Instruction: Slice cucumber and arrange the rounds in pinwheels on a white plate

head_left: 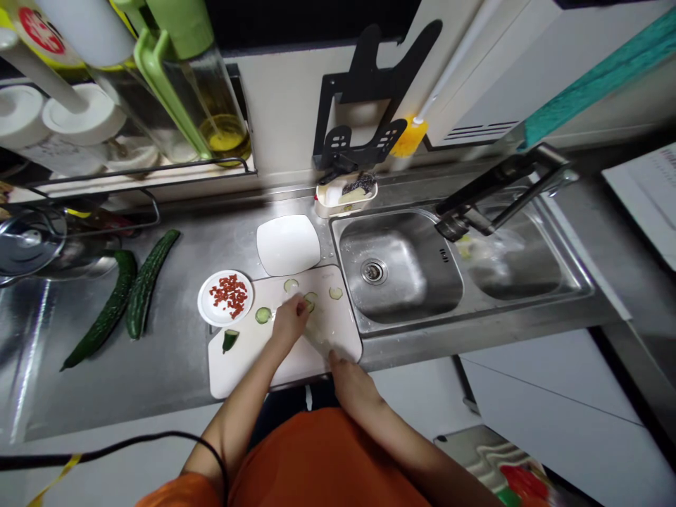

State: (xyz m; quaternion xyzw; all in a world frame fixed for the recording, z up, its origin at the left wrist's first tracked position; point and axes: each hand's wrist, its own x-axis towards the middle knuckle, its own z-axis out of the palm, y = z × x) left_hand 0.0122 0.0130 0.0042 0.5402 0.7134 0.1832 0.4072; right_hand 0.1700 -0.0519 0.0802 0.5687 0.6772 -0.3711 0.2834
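Note:
Thin cucumber slices lie scattered on a pale cutting board (243,366). My left hand (290,324) reaches over the board's middle, fingertips pinched at a cucumber slice (310,301). Other slices rest around it: one slice (263,315) to its left, another slice (291,285) beyond it, and a third slice (336,293) to the right. A dark green cucumber end piece (229,341) sits at the board's left. Close to the near right edge, my right hand (353,380) is closed around what looks like a knife, whose pale blade (318,331) hardly stands out from the board.
A white plate of chopped red bits (231,298) overlaps the board's left corner. Behind stands a square white plate (288,244). Two whole cucumbers (151,285) lie left. The double sink (398,264) and black faucet (475,204) are right. A black cable (132,440) crosses my left arm.

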